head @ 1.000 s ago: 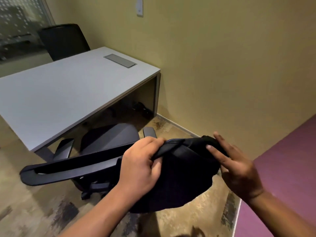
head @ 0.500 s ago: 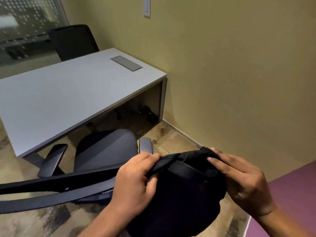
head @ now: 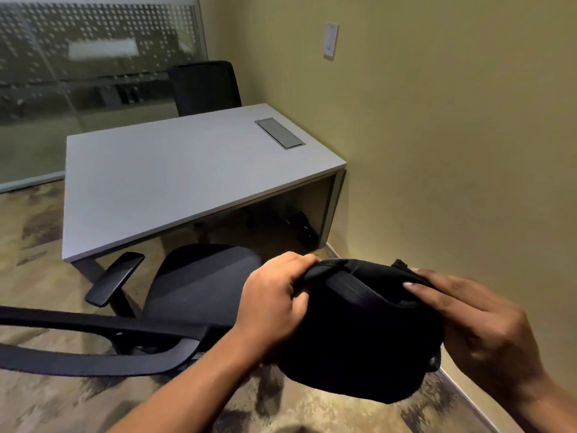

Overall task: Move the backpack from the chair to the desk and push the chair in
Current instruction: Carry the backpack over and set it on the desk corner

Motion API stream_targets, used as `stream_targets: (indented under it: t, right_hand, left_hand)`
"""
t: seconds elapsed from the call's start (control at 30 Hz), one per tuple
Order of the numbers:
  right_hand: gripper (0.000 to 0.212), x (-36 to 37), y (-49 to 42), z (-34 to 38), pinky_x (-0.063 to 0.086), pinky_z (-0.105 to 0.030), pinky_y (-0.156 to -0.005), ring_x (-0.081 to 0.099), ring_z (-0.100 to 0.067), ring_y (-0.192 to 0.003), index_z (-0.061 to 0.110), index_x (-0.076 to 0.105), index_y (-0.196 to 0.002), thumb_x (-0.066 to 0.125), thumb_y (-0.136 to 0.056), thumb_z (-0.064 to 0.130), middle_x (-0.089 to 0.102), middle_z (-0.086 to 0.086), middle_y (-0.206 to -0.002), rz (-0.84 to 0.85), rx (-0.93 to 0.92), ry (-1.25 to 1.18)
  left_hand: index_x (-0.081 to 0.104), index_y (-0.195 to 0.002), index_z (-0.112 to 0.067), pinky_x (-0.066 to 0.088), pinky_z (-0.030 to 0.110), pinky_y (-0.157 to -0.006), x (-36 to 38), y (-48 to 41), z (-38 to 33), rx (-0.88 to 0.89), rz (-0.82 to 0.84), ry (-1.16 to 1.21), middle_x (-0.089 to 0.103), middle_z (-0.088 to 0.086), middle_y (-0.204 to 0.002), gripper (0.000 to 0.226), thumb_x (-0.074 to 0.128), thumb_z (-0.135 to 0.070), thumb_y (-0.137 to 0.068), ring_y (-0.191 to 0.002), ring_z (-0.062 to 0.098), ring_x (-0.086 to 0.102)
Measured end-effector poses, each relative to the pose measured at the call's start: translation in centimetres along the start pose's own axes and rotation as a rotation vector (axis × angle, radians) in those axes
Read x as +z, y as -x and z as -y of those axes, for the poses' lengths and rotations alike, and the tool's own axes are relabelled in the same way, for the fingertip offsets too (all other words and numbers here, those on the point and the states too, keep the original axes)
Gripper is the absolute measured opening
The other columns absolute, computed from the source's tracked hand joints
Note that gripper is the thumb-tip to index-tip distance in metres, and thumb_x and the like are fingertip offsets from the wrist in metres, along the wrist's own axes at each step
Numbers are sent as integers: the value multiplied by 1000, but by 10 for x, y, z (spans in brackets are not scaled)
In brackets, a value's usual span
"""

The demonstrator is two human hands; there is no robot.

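- This is a small office room, built around a plain grey desk (head: 175, 179) set against a yellow-green wall (head: 452, 135).
- A flush cable hatch (head: 278, 133) sits in the desk's far corner by the wall.
- A black swivel chair (head: 199, 285) with armrests stands at the desk's near side; a second black chair (head: 204, 87) faces it from beyond.
- A frosted, dotted glass partition (head: 93, 79) closes the room behind the desk.
- Patterned carpet (head: 37, 232) covers the floor around the desk.

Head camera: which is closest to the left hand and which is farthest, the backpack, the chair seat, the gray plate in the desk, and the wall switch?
1. Backpack: gripped by the left hand.
2. Chair seat: just left of the hand, lower.
3. Gray plate: set in the desk top, on its far side by the wall.
4. Wall switch: high on the wall, beyond the desk.
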State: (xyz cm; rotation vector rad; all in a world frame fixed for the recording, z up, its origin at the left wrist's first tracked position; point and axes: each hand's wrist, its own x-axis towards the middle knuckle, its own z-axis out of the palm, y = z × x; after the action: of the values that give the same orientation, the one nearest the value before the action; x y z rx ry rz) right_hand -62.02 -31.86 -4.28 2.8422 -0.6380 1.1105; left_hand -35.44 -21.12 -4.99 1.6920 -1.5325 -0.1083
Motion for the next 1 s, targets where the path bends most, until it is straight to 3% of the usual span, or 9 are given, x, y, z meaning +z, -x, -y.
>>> stream_targets:
  t: [0.17,0.4,0.67,0.87,1.0]
  right_hand:
    - [37,14,-30,-36,53,-38,-84,66,-22,-105,15,71,-115,50,-89,0,66,-1,-124,-6,-20,-12]
    - [38,41,-79,-76,51,-31,-88,66,-19,-104,19,69,-116,37,-98,12,65,3,-125,10,-16,-30]
    - [36,71,-147,-108,50,-30,-87,65,-16,-102,22,68,-115,39,-97,12,66,3,-125,-8,-26,-28]
    - [38,91,-193,-129,49,-29,-90,64,-14,-107,21,68,-115,39,-94,7,65,3,-127,-15,-50,-29]
    - [36,109,-224,-147,51,-30,-87,67,-15,-101,19,70,-113,37,-99,14,66,2,-124,-29,-67,-49]
  left_hand:
    - [68,-111,-21,52,35,-78,17,-43,15,-10,-37,-3,69,-7,-99,45,53,-13,-68,-92,16,64]
    - [67,-111,-25,50,28,-83,31,-103,48,-15,-72,7,68,-10,-100,44,53,-15,-70,-93,10,61]
    - [67,-109,-26,50,35,-84,21,-177,88,-23,-84,62,69,-9,-100,49,53,-10,-65,-95,14,63]
    - [63,-111,-35,51,36,-86,10,-222,114,-28,-124,46,70,-16,-104,52,51,-16,-64,-100,10,63]
    - [67,-110,-35,51,35,-86,10,-252,132,-48,-161,15,71,-17,-106,52,44,-23,-65,-101,9,62]
